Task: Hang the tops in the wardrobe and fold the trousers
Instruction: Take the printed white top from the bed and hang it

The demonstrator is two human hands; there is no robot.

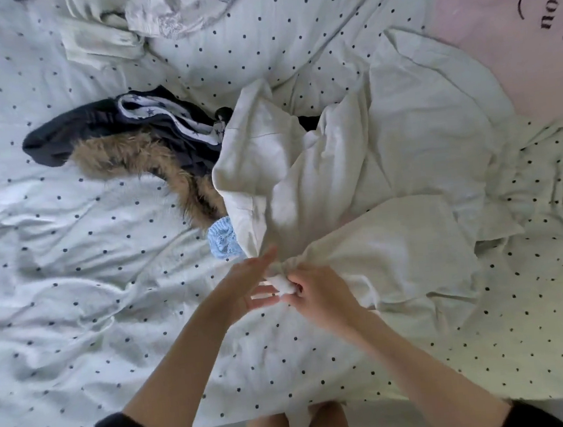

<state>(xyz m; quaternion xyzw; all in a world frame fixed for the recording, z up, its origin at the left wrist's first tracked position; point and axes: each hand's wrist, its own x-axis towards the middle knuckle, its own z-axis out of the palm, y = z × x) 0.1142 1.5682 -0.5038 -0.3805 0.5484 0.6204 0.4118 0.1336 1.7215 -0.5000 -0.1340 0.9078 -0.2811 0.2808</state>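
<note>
- A matt, creased white cloth garment [356, 178] is shown, with one bunched end gripped.
- The duvet cover [109, 298] is seen as thin, rumpled cotton-like cloth printed with dark dots.
- A dark jacket [93, 135] of matt fabric is trimmed with shaggy brown fur [151, 157].
- A pale blue knit piece [222, 238] is shown, open-textured and soft.

My bed's dotted duvet [92, 300] holds a fur-trimmed navy coat [111, 140] centre-left, a white garment [388, 155] centre-right, and a pink pillow [498, 54] upper right.
</note>
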